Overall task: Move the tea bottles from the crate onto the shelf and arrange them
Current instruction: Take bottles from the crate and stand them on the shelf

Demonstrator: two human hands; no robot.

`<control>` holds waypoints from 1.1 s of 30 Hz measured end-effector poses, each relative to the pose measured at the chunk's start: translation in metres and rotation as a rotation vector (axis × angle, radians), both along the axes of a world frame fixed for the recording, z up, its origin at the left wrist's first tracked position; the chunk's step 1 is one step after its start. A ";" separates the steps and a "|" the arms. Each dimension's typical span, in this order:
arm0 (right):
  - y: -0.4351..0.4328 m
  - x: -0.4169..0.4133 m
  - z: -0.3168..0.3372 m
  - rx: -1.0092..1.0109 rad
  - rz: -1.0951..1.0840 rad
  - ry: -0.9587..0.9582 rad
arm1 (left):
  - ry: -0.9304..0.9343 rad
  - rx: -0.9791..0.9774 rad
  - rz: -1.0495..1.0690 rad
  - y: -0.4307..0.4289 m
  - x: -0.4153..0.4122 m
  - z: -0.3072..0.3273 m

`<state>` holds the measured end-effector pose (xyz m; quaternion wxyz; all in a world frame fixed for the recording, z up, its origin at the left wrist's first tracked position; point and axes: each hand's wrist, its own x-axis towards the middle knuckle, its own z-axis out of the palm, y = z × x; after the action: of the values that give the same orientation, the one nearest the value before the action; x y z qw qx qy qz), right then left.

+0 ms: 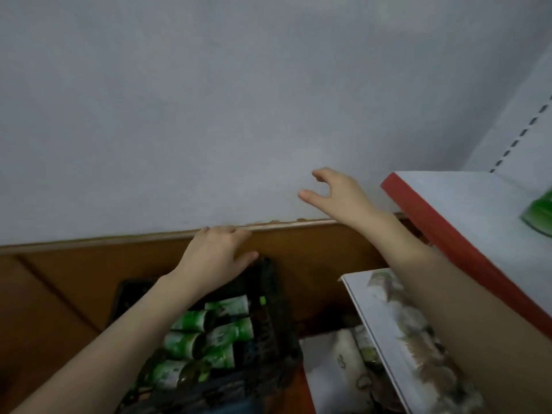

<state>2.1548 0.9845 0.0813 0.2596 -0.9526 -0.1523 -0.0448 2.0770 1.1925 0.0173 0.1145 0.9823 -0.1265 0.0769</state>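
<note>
Tea bottles: green-and-white labels, lying on their sides in a loose pile inside the dark crate, which sits on the brown floor at lower centre. One more green bottle shows at the right frame edge, resting on the white shelf with the red front edge; only part of it is visible.

Left hand: above the far end of the crate, palm down, fingers loosely extended, holding nothing. Contact with the crate rim cannot be told.

Right hand: raised in front of the pale wall, just left of the shelf corner, thumb and fingers apart in a wide curl, empty.

Below the shelf, a lower white shelf board carries blurred packages.
</note>
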 end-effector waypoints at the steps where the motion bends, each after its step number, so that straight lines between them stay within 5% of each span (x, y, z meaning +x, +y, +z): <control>1: 0.018 0.004 -0.010 0.008 0.026 0.024 | 0.018 -0.014 0.034 0.020 -0.004 -0.008; 14: 0.170 0.022 -0.178 -0.151 0.149 0.478 | 0.530 -0.025 0.208 0.192 -0.019 -0.145; 33: 0.242 0.034 -0.392 -0.388 0.339 0.781 | 0.862 -0.154 0.468 0.187 -0.043 -0.304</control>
<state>2.1887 1.2263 -0.3112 0.1181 -0.8908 -0.2023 0.3894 2.0342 1.3790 -0.2870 0.2082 0.9156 0.1621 -0.3034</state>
